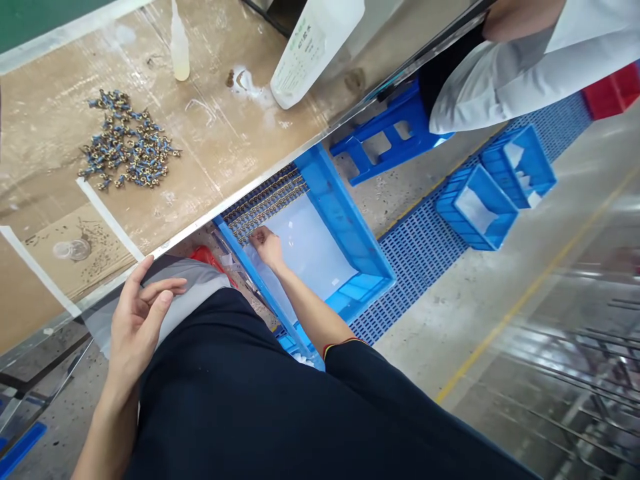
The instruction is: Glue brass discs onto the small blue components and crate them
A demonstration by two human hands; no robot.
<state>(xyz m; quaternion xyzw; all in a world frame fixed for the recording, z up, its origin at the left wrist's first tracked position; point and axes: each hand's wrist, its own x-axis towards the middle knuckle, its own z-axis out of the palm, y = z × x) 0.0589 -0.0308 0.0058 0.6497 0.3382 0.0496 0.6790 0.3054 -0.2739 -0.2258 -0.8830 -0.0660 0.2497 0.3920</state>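
My right hand [267,246] reaches down into a blue plastic crate [340,207] beside the table edge. Its fingers are pinched together at the end of a row of small brass-coloured parts [273,203]; what they hold is hidden. The rows lie on a white sheet [313,243] lining the crate. My left hand [137,320] hovers at the table's front edge, palm up, fingers apart, holding nothing. A pile of small brass and blue metal parts [129,147] lies on the brown tabletop [200,167].
On the table stand a small dropper bottle [180,50], a large white bottle [315,53] and a small clear cup [73,250]. A blue stool [390,137] and another person's white sleeve [520,83] are beyond the crate. More blue crates [480,210] stand on blue floor grating [415,247].
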